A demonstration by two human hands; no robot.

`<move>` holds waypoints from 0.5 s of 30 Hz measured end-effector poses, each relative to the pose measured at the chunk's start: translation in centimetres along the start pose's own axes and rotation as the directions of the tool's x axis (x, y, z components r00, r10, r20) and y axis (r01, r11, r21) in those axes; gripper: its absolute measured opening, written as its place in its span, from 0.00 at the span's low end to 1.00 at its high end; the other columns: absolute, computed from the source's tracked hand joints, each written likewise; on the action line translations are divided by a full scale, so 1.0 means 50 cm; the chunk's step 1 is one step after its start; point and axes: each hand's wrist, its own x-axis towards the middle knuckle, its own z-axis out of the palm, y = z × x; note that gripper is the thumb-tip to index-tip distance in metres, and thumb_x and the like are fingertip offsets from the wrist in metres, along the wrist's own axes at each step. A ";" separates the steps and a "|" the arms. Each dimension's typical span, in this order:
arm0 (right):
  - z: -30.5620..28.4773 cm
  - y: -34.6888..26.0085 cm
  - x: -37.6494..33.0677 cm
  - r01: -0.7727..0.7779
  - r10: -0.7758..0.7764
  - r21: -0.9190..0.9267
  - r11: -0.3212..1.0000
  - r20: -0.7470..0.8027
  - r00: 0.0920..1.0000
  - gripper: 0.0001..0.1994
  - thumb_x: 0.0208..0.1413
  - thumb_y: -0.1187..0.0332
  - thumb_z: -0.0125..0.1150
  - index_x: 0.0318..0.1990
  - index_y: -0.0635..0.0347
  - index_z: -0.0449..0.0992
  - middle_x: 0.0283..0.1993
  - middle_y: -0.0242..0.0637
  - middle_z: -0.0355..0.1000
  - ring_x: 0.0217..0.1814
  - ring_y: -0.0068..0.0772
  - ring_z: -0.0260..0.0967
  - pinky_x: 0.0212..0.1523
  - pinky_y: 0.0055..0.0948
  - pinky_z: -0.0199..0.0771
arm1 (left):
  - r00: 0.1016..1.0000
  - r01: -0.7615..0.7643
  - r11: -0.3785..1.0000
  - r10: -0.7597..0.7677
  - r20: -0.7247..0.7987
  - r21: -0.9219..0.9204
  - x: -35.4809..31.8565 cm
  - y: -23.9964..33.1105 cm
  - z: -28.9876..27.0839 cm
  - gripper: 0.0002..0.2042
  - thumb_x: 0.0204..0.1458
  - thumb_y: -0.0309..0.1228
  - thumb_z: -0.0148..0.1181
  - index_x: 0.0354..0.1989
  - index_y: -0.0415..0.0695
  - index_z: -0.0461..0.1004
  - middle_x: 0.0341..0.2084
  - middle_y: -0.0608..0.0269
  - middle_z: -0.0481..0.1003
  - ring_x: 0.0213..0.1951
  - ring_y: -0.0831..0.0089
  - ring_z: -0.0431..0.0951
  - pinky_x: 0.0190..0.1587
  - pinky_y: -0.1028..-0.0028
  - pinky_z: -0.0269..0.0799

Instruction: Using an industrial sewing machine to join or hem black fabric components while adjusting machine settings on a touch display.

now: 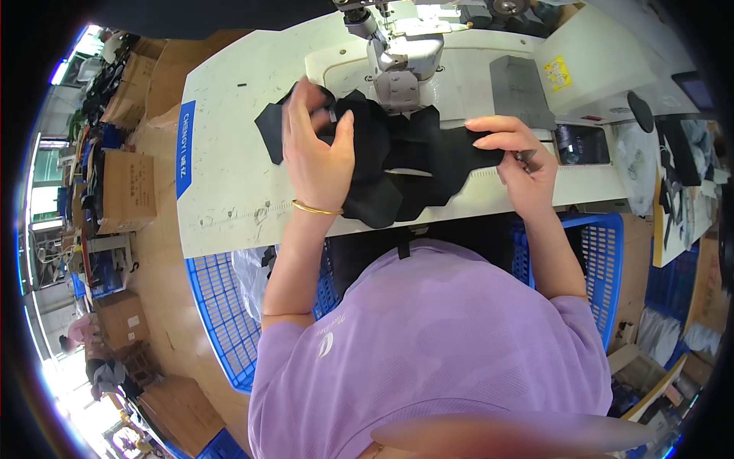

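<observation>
Dark black fabric pieces [451,164] lie in an overlapping, angular heap on the white sewing table, just in front of the sewing machine's head [399,80]. My left hand [319,153] is over the left part of the heap, its thumb and fingers apart and the fingertips slightly blurred. At the right end, my right hand [526,157] has its fingers and thumb closed about the edge of a black piece. A small dark metal object [524,161] shows between those fingers; its kind is unclear. A pale gap shows between pieces in the middle of the heap.
A grey plate [521,92] lies right of the machine head, and a phone [581,145] beyond my right hand. Blue plastic baskets [218,306] stand below the table's front edge on both sides. Cardboard boxes [128,191] line the floor at left.
</observation>
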 end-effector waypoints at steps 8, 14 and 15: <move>0.044 0.002 0.044 -0.133 0.075 0.256 0.958 0.224 0.972 0.14 0.48 0.85 0.46 0.37 0.63 0.78 0.46 0.41 0.76 0.42 0.25 0.70 0.42 0.21 0.70 | 0.819 0.092 0.903 0.171 0.548 -0.420 -0.016 0.077 0.000 0.15 0.52 0.25 0.65 0.48 0.37 0.74 0.40 0.63 0.77 0.45 0.77 0.75 0.49 0.75 0.70; -0.034 0.073 0.120 0.082 -0.093 -0.605 0.792 0.014 0.996 0.14 0.57 0.75 0.57 0.50 0.57 0.75 0.50 0.33 0.74 0.42 0.28 0.74 0.41 0.23 0.73 | 0.765 0.321 0.892 -0.046 0.642 -0.319 -0.006 0.040 -0.014 0.08 0.58 0.28 0.61 0.42 0.36 0.75 0.30 0.72 0.77 0.32 0.88 0.72 0.35 0.85 0.70; -0.070 0.110 0.151 0.067 -0.042 -0.730 0.680 0.053 0.998 0.14 0.57 0.73 0.58 0.51 0.56 0.75 0.51 0.33 0.73 0.43 0.33 0.74 0.42 0.27 0.73 | 0.767 0.320 0.893 -0.048 0.640 -0.316 -0.008 0.035 -0.013 0.08 0.58 0.28 0.61 0.42 0.36 0.75 0.30 0.72 0.77 0.32 0.88 0.72 0.35 0.85 0.70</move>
